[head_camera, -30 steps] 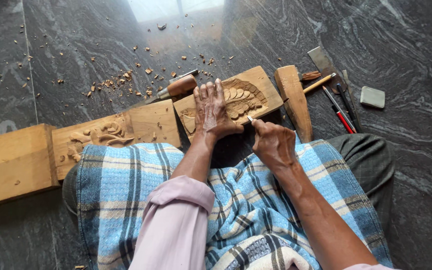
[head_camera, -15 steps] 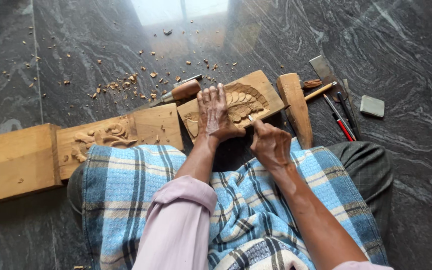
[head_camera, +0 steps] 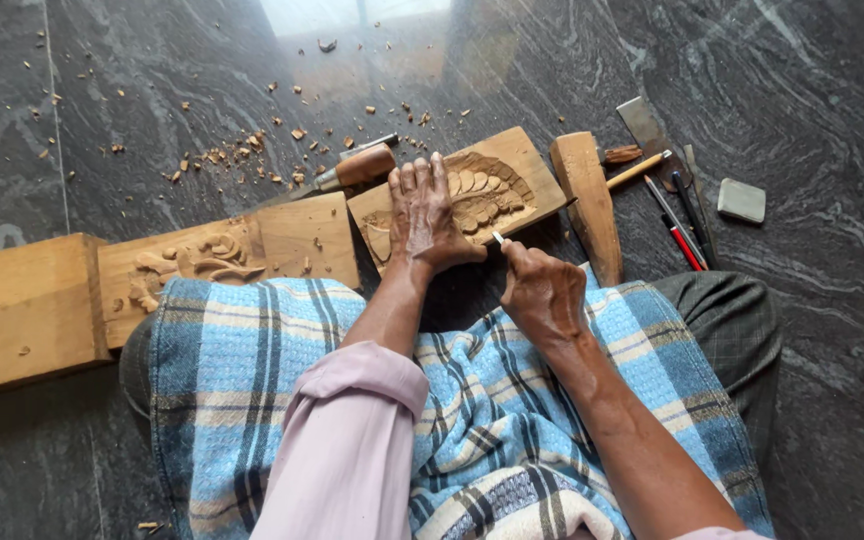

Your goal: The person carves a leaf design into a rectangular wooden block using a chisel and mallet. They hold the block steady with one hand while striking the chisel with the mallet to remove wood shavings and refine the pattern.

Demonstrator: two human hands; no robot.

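Note:
My left hand (head_camera: 427,215) lies flat, fingers spread, pressing on a small carved wooden block (head_camera: 492,185) that rests on the dark stone floor at my lap. My right hand (head_camera: 542,290) is closed around a small carving tool (head_camera: 498,239), whose metal tip touches the near edge of the block beside the scalloped relief. Most of the tool is hidden in my fist. A blue checked cloth (head_camera: 472,400) covers my legs.
A long carved plank (head_camera: 202,265) lies to the left, butted against a plain wooden block (head_camera: 17,310). A wooden mallet (head_camera: 587,200), a wooden-handled chisel (head_camera: 357,168), several chisels and pencils (head_camera: 677,215) and a grey stone (head_camera: 742,200) lie right. Wood chips (head_camera: 242,155) scatter ahead.
Both hands stay on the carved block with only slight shifts; the view has moved a little, nothing else changes.

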